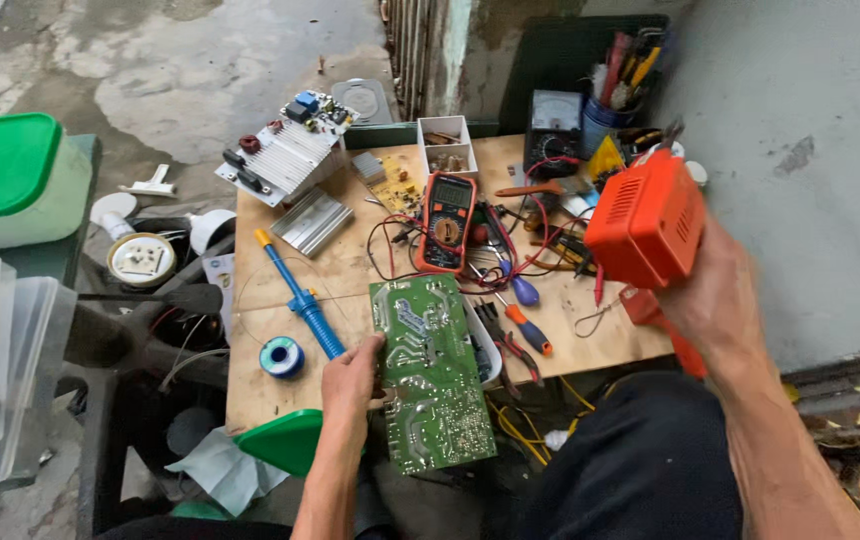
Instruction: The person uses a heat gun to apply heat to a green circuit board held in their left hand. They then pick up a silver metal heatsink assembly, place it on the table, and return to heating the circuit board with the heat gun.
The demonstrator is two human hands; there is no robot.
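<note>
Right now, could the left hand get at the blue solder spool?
Probably not freely: the left hand is holding the green circuit board. The blue solder spool lies close beside it, with nothing between.

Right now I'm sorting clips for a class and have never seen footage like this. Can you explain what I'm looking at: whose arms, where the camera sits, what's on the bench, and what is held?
There is one picture, taken by a camera on a person's head, looking down at their own two arms. No machine is involved.

The left hand holds a green circuit board by its edge, solder side up. The right hand has its grip around an orange soldering gun, raised above the bench.

Below lies a wooden board used as a workbench. On it sit an orange multimeter with red and black leads, a blue desoldering pump, a spool of solder, screwdrivers, a finned metal heat sink and another circuit assembly. A cup of tools stands at the back.
</note>
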